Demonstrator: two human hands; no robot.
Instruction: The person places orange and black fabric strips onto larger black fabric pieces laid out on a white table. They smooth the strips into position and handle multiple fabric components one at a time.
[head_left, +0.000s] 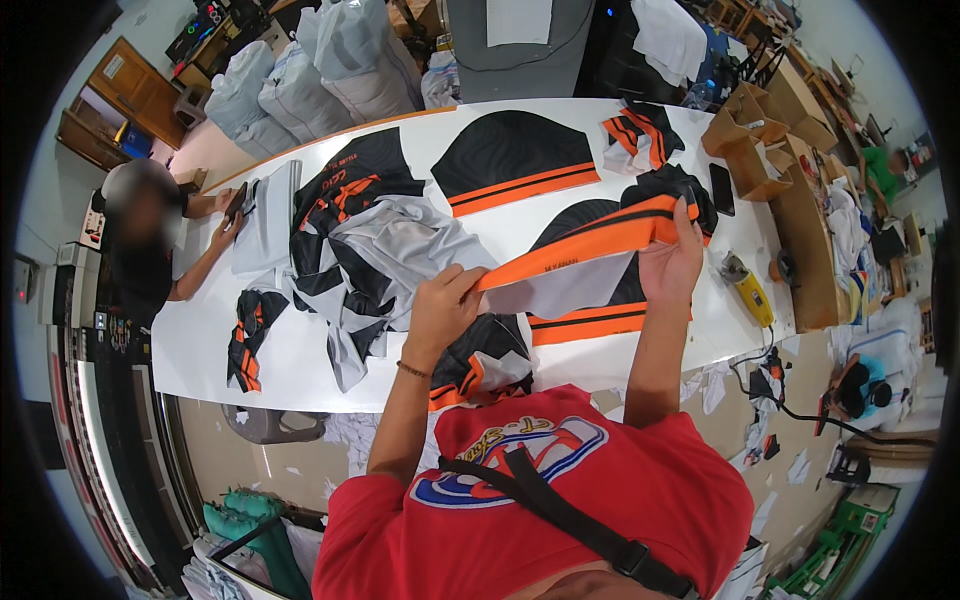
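Bright, even light; fisheye-bent, dark-rimmed edges

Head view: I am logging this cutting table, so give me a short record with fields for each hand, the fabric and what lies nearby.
left hand: grip closed on the left end of the orange-banded fabric piece
right hand: grip closed on its right end, near a black bunched part
fabric state: stretched between both hands above the white table
beneath: black panel with orange stripes
left of hands: grey and black fabric pile
right edge: yellow hand tool
other person: at the table's left end, hands on grey cloth
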